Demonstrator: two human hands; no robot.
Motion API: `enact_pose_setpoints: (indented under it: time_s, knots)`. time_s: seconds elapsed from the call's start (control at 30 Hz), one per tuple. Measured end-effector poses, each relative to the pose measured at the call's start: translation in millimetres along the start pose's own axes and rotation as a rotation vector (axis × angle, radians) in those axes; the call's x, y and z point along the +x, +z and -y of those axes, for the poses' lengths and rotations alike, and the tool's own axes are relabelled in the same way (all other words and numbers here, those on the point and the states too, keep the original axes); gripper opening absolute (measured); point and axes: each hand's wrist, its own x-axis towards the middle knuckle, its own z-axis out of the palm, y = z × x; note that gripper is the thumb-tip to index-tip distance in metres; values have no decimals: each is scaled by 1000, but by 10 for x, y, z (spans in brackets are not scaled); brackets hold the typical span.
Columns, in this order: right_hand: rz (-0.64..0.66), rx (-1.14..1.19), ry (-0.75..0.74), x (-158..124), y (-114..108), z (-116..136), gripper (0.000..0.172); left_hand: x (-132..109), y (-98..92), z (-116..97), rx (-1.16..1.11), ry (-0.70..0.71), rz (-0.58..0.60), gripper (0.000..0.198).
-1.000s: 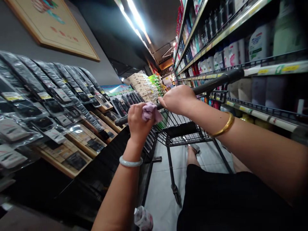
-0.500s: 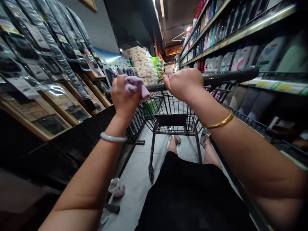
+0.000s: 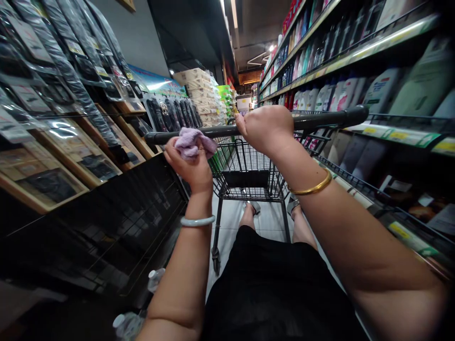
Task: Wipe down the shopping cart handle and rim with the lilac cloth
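On the left, hanging packets (image 3: 53,61) are filling the wall rack. The left hand (image 3: 190,168) is closing its fingers around a purple cloth (image 3: 194,141), which is sitting bunched against the cart handle (image 3: 320,120). The right hand (image 3: 266,128) is wrapping tightly around the same handle. Further right, bottles (image 3: 341,92) are standing on the shelf (image 3: 398,135).
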Motion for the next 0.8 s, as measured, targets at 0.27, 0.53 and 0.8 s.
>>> enact_pose_setpoints:
  time_s: [0.27, 0.53, 0.8]
  knots:
    - [-40, 35, -30, -17, 12, -7, 79, -472, 467, -216, -392, -436, 342, 49]
    - [26, 10, 4, -38, -73, 41, 69, -421, 107, -754, -538, -401, 285, 37]
    - [11, 55, -4, -32, -76, -2, 68, 123, -39, -791, -234, 64, 175, 36]
